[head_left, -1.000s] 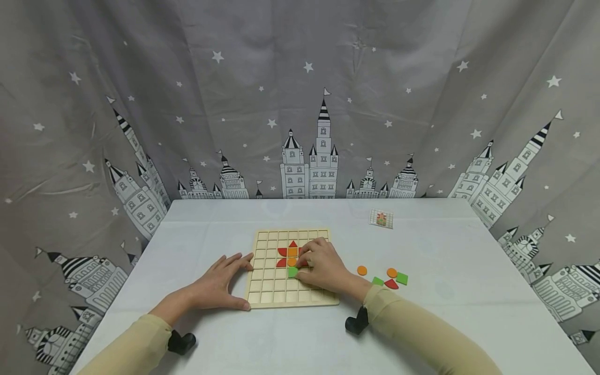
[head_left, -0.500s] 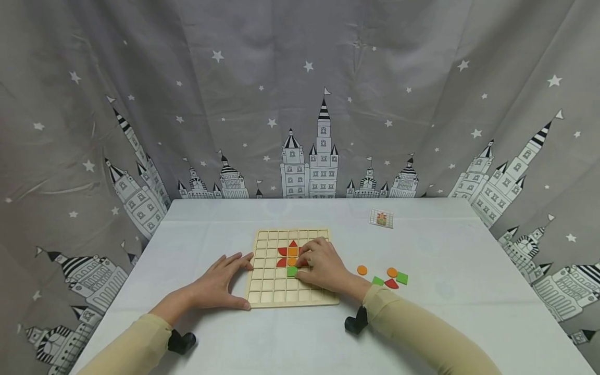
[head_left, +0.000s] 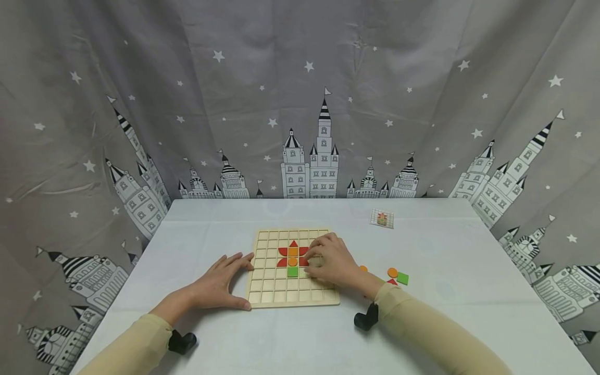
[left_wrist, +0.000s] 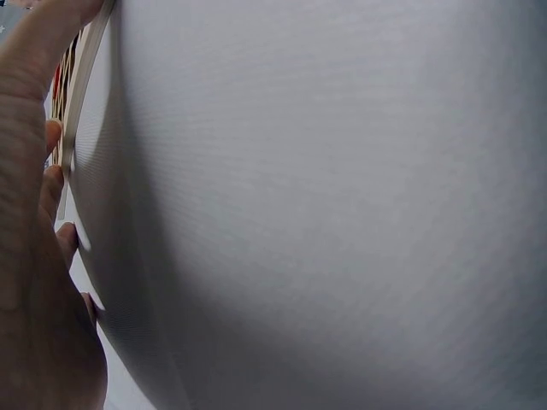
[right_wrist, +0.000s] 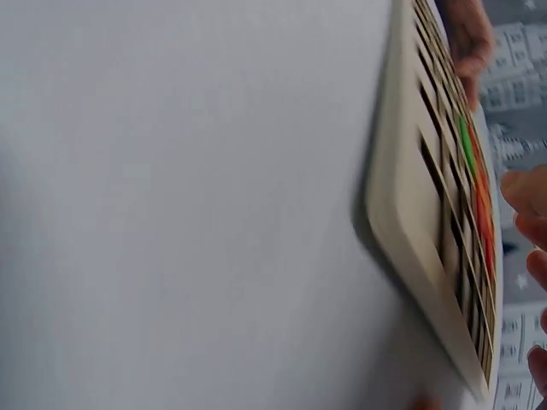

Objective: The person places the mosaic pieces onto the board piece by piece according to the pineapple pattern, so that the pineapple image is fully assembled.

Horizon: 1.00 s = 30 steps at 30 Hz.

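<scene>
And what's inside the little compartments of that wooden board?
Red pieces, an orange square, an orange circle and a green square. The right hand hides part of the board, so anything lying there can't be seen.

Grid board (head_left: pixel 267 297), centre: pale wood, matt, smooth rim. Coloured tiles (head_left: pixel 292 272) on it: smooth, material unclear. Table cover (head_left: pixel 281 338), lower frame: white, matt, cloth-like, faint creases. Curtain (head_left: pixel 403 52), upper frame: printed cloth, wrinkled, slight sheen at left. Card (head_left: pixel 382 218), right of centre: looks paper. Sleeves (head_left: pixel 131 346), bottom: matt cloth. Wrist mounts (head_left: pixel 182 343): black, plastic-looking.
</scene>
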### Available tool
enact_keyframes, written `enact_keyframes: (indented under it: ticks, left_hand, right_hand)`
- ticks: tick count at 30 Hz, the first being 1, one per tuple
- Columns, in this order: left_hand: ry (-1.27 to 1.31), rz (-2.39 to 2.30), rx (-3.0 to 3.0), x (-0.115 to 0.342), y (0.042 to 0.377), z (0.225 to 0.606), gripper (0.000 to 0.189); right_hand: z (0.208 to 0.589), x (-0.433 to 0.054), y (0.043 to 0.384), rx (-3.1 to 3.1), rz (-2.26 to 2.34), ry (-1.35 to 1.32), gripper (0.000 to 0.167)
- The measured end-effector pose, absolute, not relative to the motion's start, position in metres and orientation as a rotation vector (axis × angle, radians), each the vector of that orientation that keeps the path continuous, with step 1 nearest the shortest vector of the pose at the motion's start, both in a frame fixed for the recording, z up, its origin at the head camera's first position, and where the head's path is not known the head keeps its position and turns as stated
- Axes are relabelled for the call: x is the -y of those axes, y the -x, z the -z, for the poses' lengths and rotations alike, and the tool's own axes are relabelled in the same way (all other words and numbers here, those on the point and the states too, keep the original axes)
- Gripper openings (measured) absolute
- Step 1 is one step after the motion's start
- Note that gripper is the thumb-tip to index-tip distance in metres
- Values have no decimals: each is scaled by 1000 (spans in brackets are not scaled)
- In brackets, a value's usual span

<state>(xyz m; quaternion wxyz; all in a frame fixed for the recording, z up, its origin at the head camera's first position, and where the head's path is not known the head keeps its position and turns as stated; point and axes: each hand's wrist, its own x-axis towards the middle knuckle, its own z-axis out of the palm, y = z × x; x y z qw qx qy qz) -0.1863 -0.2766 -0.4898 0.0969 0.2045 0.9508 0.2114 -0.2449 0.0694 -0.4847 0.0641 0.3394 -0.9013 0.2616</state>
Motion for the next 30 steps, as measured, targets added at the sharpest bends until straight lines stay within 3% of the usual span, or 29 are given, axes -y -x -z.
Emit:
enact_keyframes:
  ticks: [21,30]
  left_hand:
    - [-634,-632,-2821,276,189,494,92]
    - [-634,-633,-2825,277,189,495,92]
  right_hand:
    - [463,-186,258,2862,-930,-698,34]
    - [475,-220,248,3008,-816,-646,28]
